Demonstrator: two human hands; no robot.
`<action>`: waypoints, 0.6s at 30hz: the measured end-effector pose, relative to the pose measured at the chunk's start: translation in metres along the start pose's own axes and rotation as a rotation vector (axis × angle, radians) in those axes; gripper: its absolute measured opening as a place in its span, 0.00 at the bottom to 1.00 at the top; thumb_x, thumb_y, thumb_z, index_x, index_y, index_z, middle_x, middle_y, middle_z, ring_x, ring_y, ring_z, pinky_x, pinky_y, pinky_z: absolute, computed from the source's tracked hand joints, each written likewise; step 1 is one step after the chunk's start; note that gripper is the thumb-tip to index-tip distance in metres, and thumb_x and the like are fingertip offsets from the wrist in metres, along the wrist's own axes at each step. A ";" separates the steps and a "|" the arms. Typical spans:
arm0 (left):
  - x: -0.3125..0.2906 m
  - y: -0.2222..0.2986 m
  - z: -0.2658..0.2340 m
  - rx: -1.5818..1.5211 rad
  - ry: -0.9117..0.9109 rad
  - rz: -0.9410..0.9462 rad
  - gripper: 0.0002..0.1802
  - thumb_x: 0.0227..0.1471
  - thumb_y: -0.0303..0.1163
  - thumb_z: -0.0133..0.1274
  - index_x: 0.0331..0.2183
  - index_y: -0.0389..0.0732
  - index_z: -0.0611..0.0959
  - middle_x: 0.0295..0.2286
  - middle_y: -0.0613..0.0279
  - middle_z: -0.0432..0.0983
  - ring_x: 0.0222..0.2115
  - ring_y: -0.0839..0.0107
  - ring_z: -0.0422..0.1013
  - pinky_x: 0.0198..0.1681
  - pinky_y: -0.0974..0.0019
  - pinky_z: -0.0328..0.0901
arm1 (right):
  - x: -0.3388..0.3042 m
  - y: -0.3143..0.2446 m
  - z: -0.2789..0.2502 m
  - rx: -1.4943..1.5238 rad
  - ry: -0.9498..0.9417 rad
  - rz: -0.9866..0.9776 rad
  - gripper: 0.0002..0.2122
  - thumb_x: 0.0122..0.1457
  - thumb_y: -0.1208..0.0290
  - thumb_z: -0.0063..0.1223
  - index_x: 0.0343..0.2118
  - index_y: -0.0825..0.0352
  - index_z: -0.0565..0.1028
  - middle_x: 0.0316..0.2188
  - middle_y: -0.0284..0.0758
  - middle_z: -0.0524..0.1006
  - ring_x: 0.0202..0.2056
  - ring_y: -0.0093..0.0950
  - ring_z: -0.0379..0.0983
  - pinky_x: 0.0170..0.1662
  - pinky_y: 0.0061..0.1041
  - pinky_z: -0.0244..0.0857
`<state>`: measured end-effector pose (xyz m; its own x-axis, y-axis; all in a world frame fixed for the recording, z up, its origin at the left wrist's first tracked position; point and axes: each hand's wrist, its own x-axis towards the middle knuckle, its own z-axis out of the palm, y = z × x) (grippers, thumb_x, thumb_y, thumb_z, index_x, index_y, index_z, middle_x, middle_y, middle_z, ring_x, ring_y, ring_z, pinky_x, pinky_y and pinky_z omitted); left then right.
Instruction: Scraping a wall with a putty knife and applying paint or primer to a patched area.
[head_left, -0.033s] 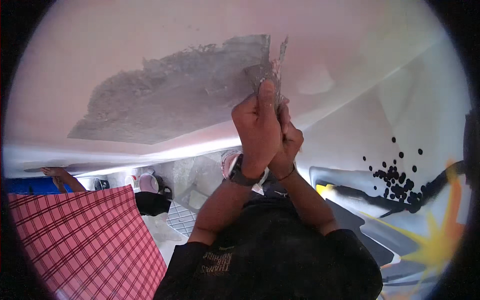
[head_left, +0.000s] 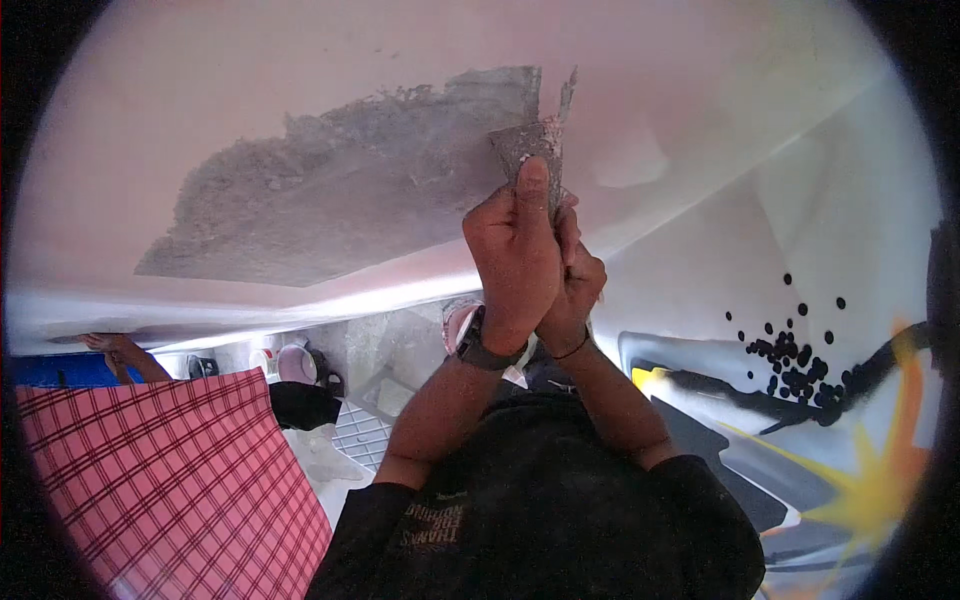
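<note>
Left hand (head_left: 515, 250) curled tight round scraper (head_left: 522, 143), thumb pressed flat on its face. Right hand (head_left: 583, 285) has bent fingers, touches left hand; cannot tell if it grips scraper too. Both hands at lower right of grey patch (head_left: 330, 190) on pale pink surface (head_left: 680, 80). Scraper at patch's right end. Wide blade end points up; long axis runs up and down, top leaning bit left. Thin grey strip (head_left: 568, 92) just right of patch.
</note>
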<state>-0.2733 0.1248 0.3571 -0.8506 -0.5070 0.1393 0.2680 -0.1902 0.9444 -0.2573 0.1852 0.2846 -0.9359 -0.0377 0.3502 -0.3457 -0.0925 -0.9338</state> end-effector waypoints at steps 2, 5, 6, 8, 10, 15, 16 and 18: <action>-0.002 0.004 0.001 -0.015 -0.009 -0.145 0.26 0.62 0.39 0.44 0.17 0.33 0.75 0.10 0.67 0.67 0.09 0.83 0.60 0.11 0.77 0.52 | 0.002 -0.004 0.000 0.024 0.016 -0.014 0.18 0.59 0.75 0.46 0.50 0.80 0.67 0.49 0.53 0.71 0.52 0.32 0.67 0.54 0.29 0.59; 0.000 0.008 0.002 0.010 0.010 -0.086 0.26 0.62 0.39 0.44 0.17 0.33 0.75 0.10 0.66 0.67 0.09 0.82 0.60 0.11 0.77 0.52 | 0.004 -0.009 -0.003 -0.014 -0.036 -0.007 0.18 0.59 0.75 0.46 0.50 0.80 0.67 0.50 0.52 0.71 0.53 0.33 0.66 0.54 0.29 0.60; 0.000 0.009 0.003 -0.008 0.013 -0.066 0.26 0.62 0.39 0.44 0.17 0.33 0.75 0.10 0.66 0.67 0.09 0.82 0.60 0.11 0.77 0.52 | 0.006 -0.010 -0.003 -0.034 -0.044 0.005 0.17 0.59 0.76 0.47 0.50 0.80 0.68 0.48 0.52 0.71 0.50 0.31 0.69 0.51 0.28 0.63; 0.003 0.012 0.004 -0.107 -0.008 0.001 0.26 0.62 0.39 0.44 0.16 0.34 0.75 0.10 0.67 0.67 0.09 0.83 0.61 0.12 0.77 0.52 | 0.008 -0.013 -0.003 -0.049 -0.063 0.016 0.17 0.59 0.76 0.47 0.50 0.80 0.68 0.47 0.53 0.72 0.46 0.29 0.72 0.47 0.27 0.65; 0.001 0.016 0.005 -0.112 0.007 -0.046 0.26 0.62 0.39 0.44 0.16 0.34 0.75 0.10 0.67 0.67 0.09 0.83 0.61 0.12 0.77 0.52 | 0.011 -0.015 -0.001 -0.110 -0.012 -0.163 0.16 0.58 0.76 0.48 0.48 0.80 0.69 0.42 0.54 0.75 0.37 0.22 0.74 0.37 0.24 0.68; 0.003 0.018 -0.001 0.028 -0.008 0.002 0.26 0.61 0.39 0.45 0.16 0.35 0.75 0.11 0.67 0.68 0.10 0.82 0.62 0.12 0.76 0.54 | 0.016 -0.021 0.008 -0.114 0.017 -0.122 0.16 0.58 0.76 0.48 0.49 0.76 0.70 0.35 0.52 0.77 0.30 0.18 0.71 0.32 0.22 0.67; 0.001 0.017 -0.003 0.061 0.024 -0.008 0.25 0.61 0.39 0.45 0.16 0.34 0.76 0.11 0.67 0.69 0.10 0.81 0.63 0.13 0.75 0.55 | 0.014 -0.023 0.009 -0.136 0.026 -0.118 0.16 0.58 0.76 0.47 0.49 0.75 0.70 0.33 0.51 0.78 0.29 0.17 0.71 0.32 0.22 0.67; 0.007 0.014 -0.007 0.089 0.046 0.025 0.25 0.61 0.39 0.45 0.17 0.34 0.77 0.12 0.66 0.70 0.10 0.80 0.63 0.13 0.74 0.56 | 0.014 -0.026 0.008 -0.142 0.040 -0.154 0.15 0.58 0.76 0.47 0.49 0.75 0.70 0.31 0.49 0.78 0.29 0.17 0.71 0.31 0.21 0.67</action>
<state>-0.2722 0.1128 0.3695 -0.8221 -0.5488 0.1513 0.2461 -0.1030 0.9637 -0.2608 0.1793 0.3146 -0.8723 0.0056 0.4889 -0.4882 0.0471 -0.8715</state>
